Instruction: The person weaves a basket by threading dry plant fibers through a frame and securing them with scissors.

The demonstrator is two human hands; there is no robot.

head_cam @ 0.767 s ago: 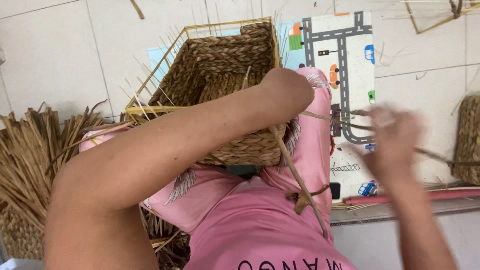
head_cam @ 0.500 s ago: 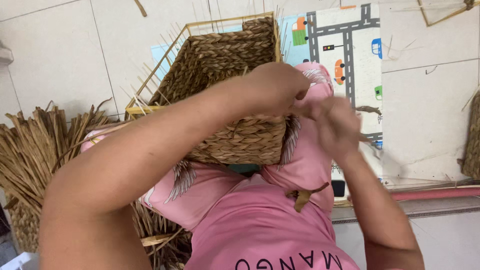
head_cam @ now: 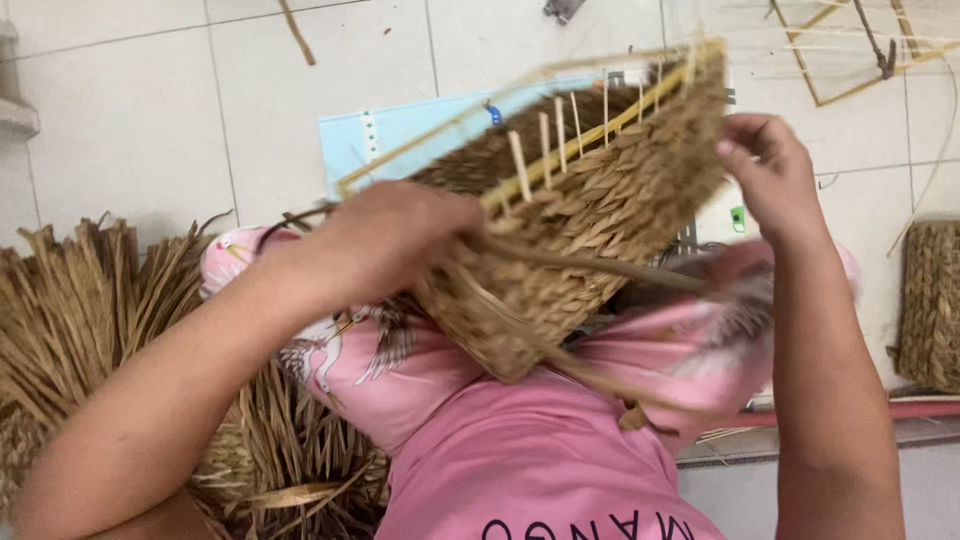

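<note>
Over the pink lap, tilted for reach: half-woven basket [head_cam: 600,210], left hand [head_cam: 390,250] clenched on a loose strand [head_cam: 600,265], right hand [head_cam: 770,170] steadying the rim.

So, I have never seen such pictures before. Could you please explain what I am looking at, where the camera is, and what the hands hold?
The camera sits on a person's head and looks down, so you see their own two bare arms and pink clothes. The left hand grips the near edge of a half-woven basket, tilted over the lap, with thin upright sticks along its rim. The right hand touches its far end. A loose strand runs across the basket. On the tiled floor lie a pile of dried straw, a light blue sheet and another woven piece at the right.
</note>
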